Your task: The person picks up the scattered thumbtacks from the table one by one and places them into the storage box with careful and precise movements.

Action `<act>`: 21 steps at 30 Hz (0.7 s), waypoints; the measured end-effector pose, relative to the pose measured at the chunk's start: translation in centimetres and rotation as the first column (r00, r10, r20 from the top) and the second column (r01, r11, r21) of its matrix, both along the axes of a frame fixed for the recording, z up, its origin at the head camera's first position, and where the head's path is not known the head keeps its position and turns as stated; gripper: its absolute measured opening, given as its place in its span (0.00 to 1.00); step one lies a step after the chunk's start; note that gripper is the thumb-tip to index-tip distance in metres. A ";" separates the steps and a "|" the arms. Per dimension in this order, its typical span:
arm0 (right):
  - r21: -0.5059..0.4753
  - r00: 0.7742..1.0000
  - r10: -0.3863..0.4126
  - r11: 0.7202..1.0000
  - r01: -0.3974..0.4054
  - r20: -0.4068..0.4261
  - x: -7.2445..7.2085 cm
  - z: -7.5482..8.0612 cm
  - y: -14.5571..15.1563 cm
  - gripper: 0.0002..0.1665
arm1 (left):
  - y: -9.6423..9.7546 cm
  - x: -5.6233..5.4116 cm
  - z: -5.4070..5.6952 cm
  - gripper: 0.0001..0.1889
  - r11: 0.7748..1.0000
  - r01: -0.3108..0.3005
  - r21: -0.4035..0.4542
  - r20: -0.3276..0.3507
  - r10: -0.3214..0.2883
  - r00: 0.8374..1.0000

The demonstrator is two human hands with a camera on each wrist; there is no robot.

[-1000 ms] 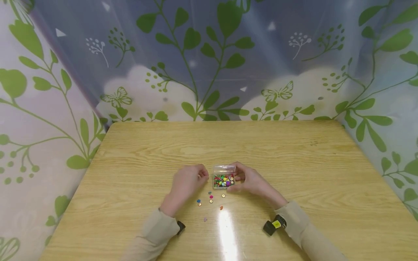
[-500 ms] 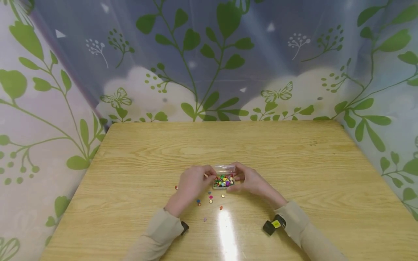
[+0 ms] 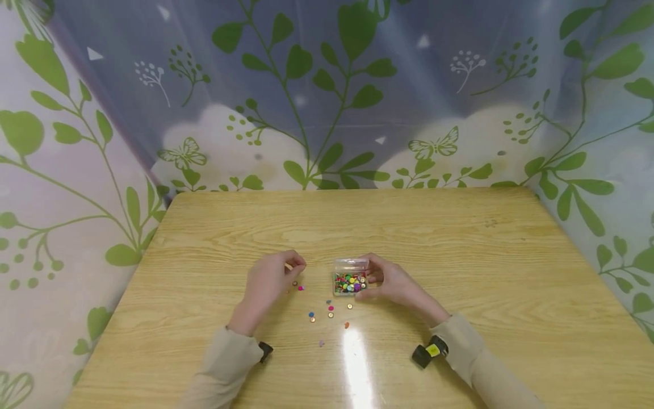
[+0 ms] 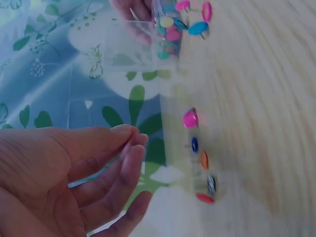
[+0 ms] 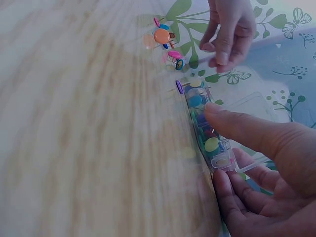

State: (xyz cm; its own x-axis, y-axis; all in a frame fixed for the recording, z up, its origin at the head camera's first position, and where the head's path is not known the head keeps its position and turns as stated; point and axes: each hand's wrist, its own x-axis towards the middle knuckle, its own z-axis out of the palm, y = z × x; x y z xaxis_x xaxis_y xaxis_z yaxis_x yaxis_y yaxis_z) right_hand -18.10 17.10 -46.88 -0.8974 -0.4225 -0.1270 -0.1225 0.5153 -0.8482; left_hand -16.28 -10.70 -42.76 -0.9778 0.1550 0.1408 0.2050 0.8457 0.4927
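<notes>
In the head view, a small clear plastic box [image 3: 335,293] of colourful thumbtacks [image 3: 349,282] stands with its lid [image 3: 350,264] raised. My right hand [image 3: 390,283] holds the box at its right side; in the right wrist view the thumb [image 5: 247,126] lies on its near edge and fingers are under the lid side. My left hand [image 3: 268,278] is to the left of the box, above the table. In the left wrist view its thumb and index finger meet at the tips, where a small reddish thumbtack [image 4: 134,130] barely shows, mostly hidden.
Several loose thumbtacks lie in front of the box, among them a blue thumbtack [image 3: 311,314] and an orange thumbtack [image 3: 346,325]. A pink thumbtack [image 3: 300,288] lies just below the left fingers. Patterned curtains [image 3: 327,102] border the wooden table [image 3: 439,227] at back and sides.
My left hand reached right to the box's left edge, then drew back left with thumb and index finger together. The right hand and the box stayed put.
</notes>
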 end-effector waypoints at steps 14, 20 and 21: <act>0.005 1.000 0.004 1.000 -0.004 -0.005 0.1 0.3 0.0 0.43 | -1.4 0.4 -1.5 0.05 0.996 -0.003 -0.091 0.071 0.010 0.997; -0.004 1.000 0.002 1.000 -0.002 0.005 0.1 0.3 -0.1 0.43 | -1.4 0.2 -1.8 0.05 0.997 -0.010 -0.083 0.042 0.014 0.999; -0.003 1.000 -0.001 1.000 0.001 0.008 0.1 0.3 -0.1 0.43 | -1.4 0.1 -1.8 0.05 0.997 -0.016 -0.077 0.041 0.019 0.999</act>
